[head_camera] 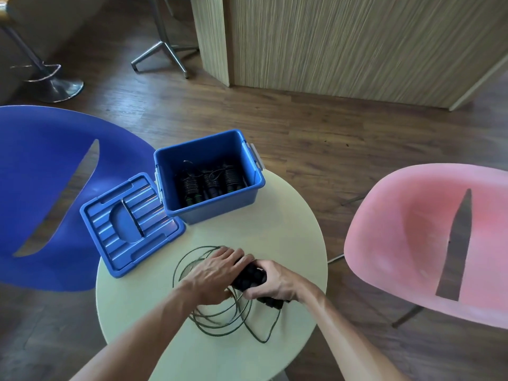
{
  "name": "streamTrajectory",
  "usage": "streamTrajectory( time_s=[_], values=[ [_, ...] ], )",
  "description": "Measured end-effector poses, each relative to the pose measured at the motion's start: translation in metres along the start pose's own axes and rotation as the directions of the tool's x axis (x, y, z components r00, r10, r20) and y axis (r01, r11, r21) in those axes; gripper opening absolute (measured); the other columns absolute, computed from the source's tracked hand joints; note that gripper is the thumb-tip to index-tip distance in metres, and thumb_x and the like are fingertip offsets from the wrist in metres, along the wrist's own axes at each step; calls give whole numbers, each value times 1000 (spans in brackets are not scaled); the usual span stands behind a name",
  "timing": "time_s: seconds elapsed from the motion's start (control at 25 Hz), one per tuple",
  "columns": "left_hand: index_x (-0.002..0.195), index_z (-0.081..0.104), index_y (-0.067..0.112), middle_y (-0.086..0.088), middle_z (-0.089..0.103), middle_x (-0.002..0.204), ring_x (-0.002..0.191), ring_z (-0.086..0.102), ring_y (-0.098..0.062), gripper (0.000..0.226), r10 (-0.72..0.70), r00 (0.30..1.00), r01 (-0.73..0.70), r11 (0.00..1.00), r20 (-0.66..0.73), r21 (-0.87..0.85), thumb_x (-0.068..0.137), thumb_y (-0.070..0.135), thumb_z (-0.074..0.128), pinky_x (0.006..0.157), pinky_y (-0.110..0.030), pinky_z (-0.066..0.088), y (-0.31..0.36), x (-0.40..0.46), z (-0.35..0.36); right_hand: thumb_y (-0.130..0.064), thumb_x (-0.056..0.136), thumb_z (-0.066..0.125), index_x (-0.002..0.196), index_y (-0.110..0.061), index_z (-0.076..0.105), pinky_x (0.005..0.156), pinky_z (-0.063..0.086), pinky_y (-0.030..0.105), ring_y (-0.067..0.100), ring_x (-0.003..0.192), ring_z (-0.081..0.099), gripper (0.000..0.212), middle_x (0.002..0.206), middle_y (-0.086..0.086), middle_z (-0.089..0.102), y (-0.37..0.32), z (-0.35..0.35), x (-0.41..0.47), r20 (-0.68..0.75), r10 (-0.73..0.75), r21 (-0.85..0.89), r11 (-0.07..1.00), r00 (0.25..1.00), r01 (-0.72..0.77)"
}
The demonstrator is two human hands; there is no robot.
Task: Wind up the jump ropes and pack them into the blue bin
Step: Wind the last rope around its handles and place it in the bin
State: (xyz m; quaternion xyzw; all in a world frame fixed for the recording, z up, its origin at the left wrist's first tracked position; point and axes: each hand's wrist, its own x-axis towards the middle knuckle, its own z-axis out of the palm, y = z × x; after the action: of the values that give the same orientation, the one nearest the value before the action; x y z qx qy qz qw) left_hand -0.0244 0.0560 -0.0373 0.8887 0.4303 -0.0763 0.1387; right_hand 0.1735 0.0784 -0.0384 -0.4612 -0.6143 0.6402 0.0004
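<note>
right hand (270, 281) clenched around the black rope handles (248, 276); left hand (217, 273) curled over their far end. loose cord (220, 323) coils beneath both hands. blue bin (189, 163) sits beyond them, wound ropes (211, 182) inside.

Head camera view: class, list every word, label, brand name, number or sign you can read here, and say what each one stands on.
None: no readable text shows anywhere in this view.
Blue bin: plain walls, no label visible.
Bin lid: moulded ridges only, no lettering.
Jump rope handles held in both hands: black, no print to be made out.
Wound ropes in the bin: too dark and small to tell.
</note>
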Motion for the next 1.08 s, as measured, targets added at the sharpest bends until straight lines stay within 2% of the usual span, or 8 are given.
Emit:
streamTrajectory(
  time_s=[0.12,0.2,0.48,0.72,0.84,0.92,1.0,1.08],
  values=[
    [133,34,20,3,47,115,100,53,-19,97,-1,995,5,999,95,-46,56,67,70,98,-32,40,8,1,-4,-34,67,83,100,-25,63,66,58,44,17,67,63,39,82,1,68,8,-4,-7,35,42,-40,998,999,-41],
    [137,28,19,1,44,119,104,50,-21,102,-17,983,32,996,185,-81,57,63,73,100,-32,38,14,3,-10,-38,67,83,100,-26,65,75,59,50,19,74,67,39,91,9,73,11,-7,-9,36,48,-83,996,998,-45],
    [148,4,26,-3,35,131,118,39,-26,131,-78,890,118,991,449,-60,49,71,78,111,-37,26,16,6,-25,-41,67,82,103,-25,66,84,57,45,13,80,65,42,92,-1,72,1,-11,-17,43,39,-179,983,998,-31],
    [125,39,18,-2,47,114,104,51,-22,59,-162,981,176,975,106,-134,78,42,65,90,-32,42,33,0,-8,-37,69,81,95,-20,65,73,57,54,21,71,64,35,83,8,69,-6,-9,-26,48,43,-124,992,998,-37],
    [112,43,19,-3,52,103,89,58,-24,40,-223,974,219,970,-32,-102,80,34,62,79,-34,46,33,-2,1,-40,70,78,99,-16,65,67,55,46,22,72,64,40,84,10,69,-14,-9,-28,40,57,-127,991,998,-52],
    [113,46,16,-5,54,101,87,59,-26,36,-295,954,289,952,-50,-101,81,24,59,76,-34,44,30,-5,-7,-48,71,76,104,-22,62,72,52,36,19,80,65,44,91,-1,69,-26,-9,-30,22,56,-273,961,998,-48],
    [111,49,13,-6,55,100,88,59,-27,34,-377,922,364,922,-89,-132,80,22,59,72,-33,44,26,-9,-21,-62,70,73,111,-27,55,79,49,39,21,89,63,57,102,-4,68,-41,-6,-31,-86,5,-532,845,996,-50],
    [104,50,11,-5,53,99,89,58,-26,27,-414,895,387,906,-165,-169,80,20,58,67,-31,41,19,-13,-38,-53,77,70,112,-24,48,78,44,40,27,96,63,50,107,0,65,-59,-3,-29,-186,-133,-722,690,973,-44]
  ],
)
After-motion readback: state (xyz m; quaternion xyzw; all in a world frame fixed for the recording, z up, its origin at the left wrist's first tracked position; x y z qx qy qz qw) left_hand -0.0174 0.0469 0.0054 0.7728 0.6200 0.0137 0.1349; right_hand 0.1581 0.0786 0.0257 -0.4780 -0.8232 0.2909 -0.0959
